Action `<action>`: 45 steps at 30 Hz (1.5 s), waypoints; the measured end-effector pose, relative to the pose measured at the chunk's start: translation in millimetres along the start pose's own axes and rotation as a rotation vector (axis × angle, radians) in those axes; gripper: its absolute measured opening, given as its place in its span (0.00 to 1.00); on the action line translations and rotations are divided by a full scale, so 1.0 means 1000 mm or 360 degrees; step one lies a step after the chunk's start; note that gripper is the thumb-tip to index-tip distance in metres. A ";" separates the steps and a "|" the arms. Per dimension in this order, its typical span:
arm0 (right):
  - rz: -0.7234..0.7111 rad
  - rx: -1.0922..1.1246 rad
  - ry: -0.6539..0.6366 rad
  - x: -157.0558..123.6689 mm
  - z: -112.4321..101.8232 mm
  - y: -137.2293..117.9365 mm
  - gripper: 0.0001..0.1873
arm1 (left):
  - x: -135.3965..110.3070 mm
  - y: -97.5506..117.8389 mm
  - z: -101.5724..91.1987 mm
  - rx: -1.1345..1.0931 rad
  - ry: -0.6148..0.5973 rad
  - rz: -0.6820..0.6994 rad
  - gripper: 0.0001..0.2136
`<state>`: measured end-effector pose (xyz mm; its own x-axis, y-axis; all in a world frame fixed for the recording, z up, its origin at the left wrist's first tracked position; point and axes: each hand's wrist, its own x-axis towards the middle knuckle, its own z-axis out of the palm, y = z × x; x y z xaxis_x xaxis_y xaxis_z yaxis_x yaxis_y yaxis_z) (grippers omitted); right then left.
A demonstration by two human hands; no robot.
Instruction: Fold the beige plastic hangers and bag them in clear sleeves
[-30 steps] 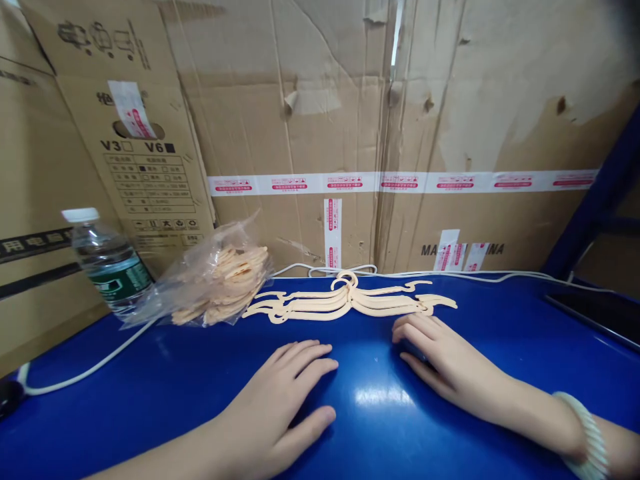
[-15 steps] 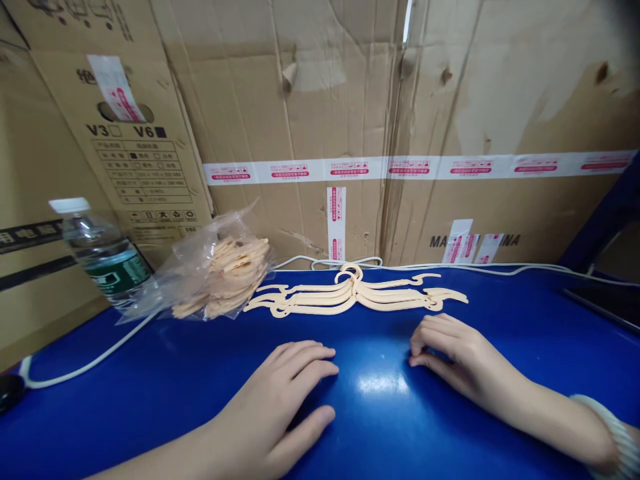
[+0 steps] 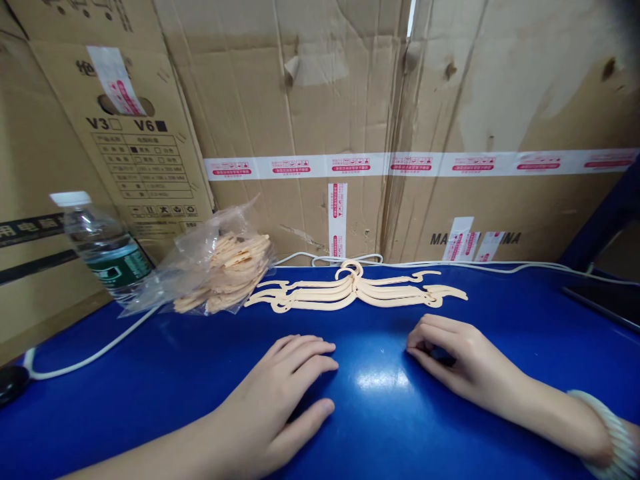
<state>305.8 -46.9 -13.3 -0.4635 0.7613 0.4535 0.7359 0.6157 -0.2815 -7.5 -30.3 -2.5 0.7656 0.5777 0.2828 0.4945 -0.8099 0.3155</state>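
My left hand [image 3: 295,393] rests palm down over the blue tabletop [image 3: 200,373], fingers spread and holding nothing. Across from it, my right hand [image 3: 450,350] is closed, thumb and fingertips meeting in a pinch with nothing visible in it. It wears a pale ribbed band [image 3: 607,427] at the wrist. Beyond both hands, apart from them, several beige clothes hangers [image 3: 320,294] lie flat, their hooks toward the back and their curled arm ends to the sides. To their left, a clear plastic bag [image 3: 193,260] holds a pile of thin beige pieces [image 3: 237,263].
A water bottle [image 3: 107,253] with a green label stands behind the bag. Taped cardboard boxes [image 3: 300,107] wall off the back. A white cable [image 3: 107,347] runs from a black object [image 3: 13,385] at left. A dark flat device [image 3: 603,303] lies at right.
My right hand's thumb and fingertips have shifted slightly up and left, widening the gap behind the pinch. My left hand stays about where it was. The view has tilted slightly.
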 end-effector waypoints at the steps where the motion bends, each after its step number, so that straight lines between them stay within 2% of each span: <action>1: 0.0006 -0.0012 0.0004 0.000 0.000 -0.001 0.08 | 0.000 0.000 0.000 -0.0002 0.0001 -0.0002 0.14; 10: 0.0034 0.0053 0.0038 -0.001 0.002 0.000 0.09 | -0.001 -0.001 0.001 -0.0021 0.0032 -0.0012 0.13; 22: -0.0023 -0.0036 0.0016 -0.005 0.005 0.001 0.16 | 0.000 0.000 -0.001 -0.0028 0.0018 -0.0020 0.13; 37: -0.0098 -0.0128 0.0114 -0.002 0.006 0.001 0.12 | 0.001 0.000 -0.001 -0.0043 -0.0011 -0.0038 0.13; 45: -0.0071 -0.0194 0.0049 -0.002 0.002 0.000 0.09 | 0.001 -0.001 -0.001 -0.0070 0.0011 -0.0030 0.13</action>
<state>305.2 -48.0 -15.7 -0.4829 0.7260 0.4897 0.7705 0.6180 -0.1564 -7.8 -28.7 -1.9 0.7536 0.5934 0.2827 0.4900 -0.7938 0.3601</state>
